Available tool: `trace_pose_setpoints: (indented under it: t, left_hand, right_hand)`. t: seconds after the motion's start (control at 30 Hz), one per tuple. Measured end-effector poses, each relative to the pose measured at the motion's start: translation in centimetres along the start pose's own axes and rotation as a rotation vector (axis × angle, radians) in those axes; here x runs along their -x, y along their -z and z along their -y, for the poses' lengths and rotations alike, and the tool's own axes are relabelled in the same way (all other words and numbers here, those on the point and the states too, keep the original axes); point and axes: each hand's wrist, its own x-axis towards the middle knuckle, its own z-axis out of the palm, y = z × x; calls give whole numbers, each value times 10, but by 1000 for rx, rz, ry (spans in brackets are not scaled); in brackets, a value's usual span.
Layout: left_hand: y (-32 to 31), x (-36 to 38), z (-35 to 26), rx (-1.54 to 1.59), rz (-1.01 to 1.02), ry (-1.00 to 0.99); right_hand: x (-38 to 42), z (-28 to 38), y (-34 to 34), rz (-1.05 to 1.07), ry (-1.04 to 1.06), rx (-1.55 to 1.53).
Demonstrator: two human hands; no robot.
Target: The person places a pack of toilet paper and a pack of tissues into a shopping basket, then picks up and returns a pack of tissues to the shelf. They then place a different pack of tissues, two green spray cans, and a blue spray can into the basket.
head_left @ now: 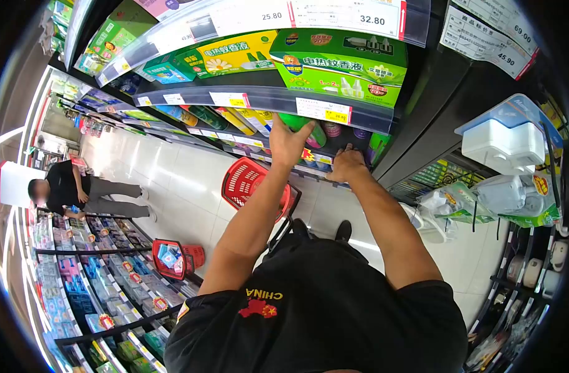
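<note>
My left hand (288,142) reaches into a shelf bay and is wrapped round a green spray can (313,132), which leans at a slant under the shelf above. Its thumb lies along the can and the other fingers are partly hidden. My right hand (348,164) rests to the right on the front of that lower shelf, fingers stretched forward and nothing seen in them. Pink- and purple-topped cans (331,128) stand behind, between the two hands. Left of my left hand, yellow cans (239,120) stand in a row.
Above the hands, a shelf holds green mosquito-repellent liquid boxes (340,67). A red shopping basket (239,186) is below my left forearm; another red basket (170,257) holds packages on the floor. Another person (69,186) stands at left in the aisle. Hanging packs (514,193) are at right.
</note>
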Motion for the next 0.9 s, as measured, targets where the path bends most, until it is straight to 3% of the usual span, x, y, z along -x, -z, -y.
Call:
trace_pose_setpoints:
  t: [0.27, 0.5, 0.9]
  left_hand:
    - [48, 51, 10, 396, -268, 210]
    - [137, 84, 24, 634, -427, 353]
    - [256, 163, 166, 186, -864, 594]
  right_hand:
    - [-1, 3, -1, -13, 6, 5]
    - [7, 8, 7, 6, -12, 2]
    - [-3, 27, 4, -20, -42, 60]
